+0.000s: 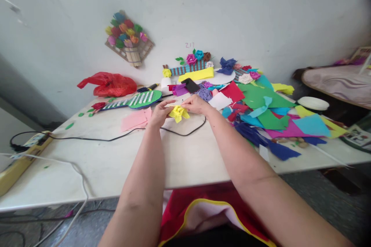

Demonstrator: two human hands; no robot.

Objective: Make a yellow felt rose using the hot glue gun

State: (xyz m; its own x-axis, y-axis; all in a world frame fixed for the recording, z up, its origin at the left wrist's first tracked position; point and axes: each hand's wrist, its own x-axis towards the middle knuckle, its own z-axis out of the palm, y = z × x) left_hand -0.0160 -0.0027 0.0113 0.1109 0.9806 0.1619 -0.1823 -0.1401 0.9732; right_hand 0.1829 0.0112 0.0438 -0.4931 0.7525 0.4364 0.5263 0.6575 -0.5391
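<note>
Closest to my cam is a red cloth with yellow edging (pixel 207 197), forearms (pixel 145 170) either side. Out over the white table (pixel 188 166), I've got the left hand (pixel 161 113) and right hand (pixel 196 105) both pinching one yellow flower (pixel 179 113) between them. Black cord (pixel 185 135) loops just nearer me, pink sheets (pixel 133 120) sit left, colorful scraps (pixel 256 94) right.

Bare forearms (pixel 143 185); red garment (pixel 252 210), yellow edging (pixel 203 200).

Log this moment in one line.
left hand: holding yellow paper flower | right hand: holding same flower | pink paper: on table
</note>
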